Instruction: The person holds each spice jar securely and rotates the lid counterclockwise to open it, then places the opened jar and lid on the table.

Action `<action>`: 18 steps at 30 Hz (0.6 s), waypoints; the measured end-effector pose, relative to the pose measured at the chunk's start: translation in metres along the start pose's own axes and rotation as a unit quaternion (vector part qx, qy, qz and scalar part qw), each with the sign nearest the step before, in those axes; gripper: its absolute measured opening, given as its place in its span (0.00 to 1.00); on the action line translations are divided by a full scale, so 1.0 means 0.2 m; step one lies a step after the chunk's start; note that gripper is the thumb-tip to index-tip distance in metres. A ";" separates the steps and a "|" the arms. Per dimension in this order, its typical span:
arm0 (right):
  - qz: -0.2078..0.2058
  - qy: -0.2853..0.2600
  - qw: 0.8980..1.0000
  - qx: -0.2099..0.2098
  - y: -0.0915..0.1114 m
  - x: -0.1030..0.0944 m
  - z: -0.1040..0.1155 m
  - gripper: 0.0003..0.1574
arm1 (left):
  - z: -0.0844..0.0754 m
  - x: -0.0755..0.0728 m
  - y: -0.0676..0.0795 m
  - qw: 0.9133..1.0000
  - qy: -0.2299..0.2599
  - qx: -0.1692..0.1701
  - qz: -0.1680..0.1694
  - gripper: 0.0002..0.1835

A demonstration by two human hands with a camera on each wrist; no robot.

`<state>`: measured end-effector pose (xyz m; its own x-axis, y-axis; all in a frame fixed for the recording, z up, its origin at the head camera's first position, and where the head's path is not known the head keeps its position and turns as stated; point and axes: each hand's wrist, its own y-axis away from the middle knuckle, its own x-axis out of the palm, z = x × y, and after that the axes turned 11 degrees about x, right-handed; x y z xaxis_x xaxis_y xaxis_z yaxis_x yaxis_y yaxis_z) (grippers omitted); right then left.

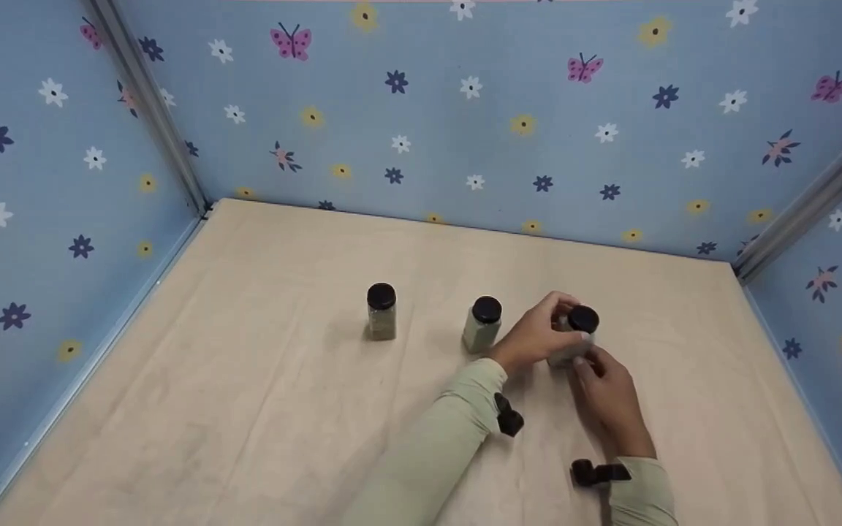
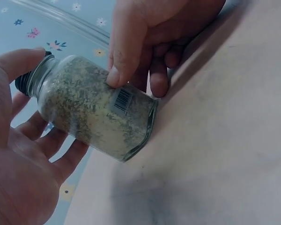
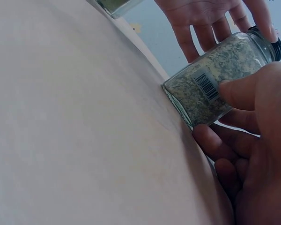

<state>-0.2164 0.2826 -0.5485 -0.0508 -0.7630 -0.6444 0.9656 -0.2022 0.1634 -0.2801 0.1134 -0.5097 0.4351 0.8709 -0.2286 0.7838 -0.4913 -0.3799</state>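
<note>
left hand grasps the rightmost jar of 3, thumb at its black cap; right hand pinches the same jar low on its body, thumb beside the barcode label; whether the jar's base touches the table cannot be told; middle jar stands upright near the left wrist; leftmost jar stands upright, well apart from both hands.

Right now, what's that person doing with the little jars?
A person's left hand holds a glass jar near its black lid, while the right hand grips it lower down, by the barcode label. On the pale cloth, a middle jar and a left jar stand upright, neither one held.
</note>
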 end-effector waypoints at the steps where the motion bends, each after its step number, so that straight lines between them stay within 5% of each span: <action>1: -0.001 0.000 1.000 -0.001 0.00 0.00 0.00 0.33 | 0.00 0.00 0.00 1.000 -0.004 -0.003 0.008 0.30; 9: -0.007 0.005 1.000 -0.010 0.00 0.00 0.00 0.33 | -0.04 -0.04 -0.07 0.998 -0.003 0.009 0.067 0.25; 18: -0.004 0.004 1.000 0.003 0.00 0.00 0.00 0.34 | -0.01 -0.04 -0.06 0.998 0.017 0.018 0.052 0.21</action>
<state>-0.2162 0.2815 -0.5482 -0.0557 -0.7566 -0.6515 0.9635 -0.2119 0.1637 -0.2909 0.1123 -0.5014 0.5285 0.8145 -0.2392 0.7168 -0.5792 -0.3883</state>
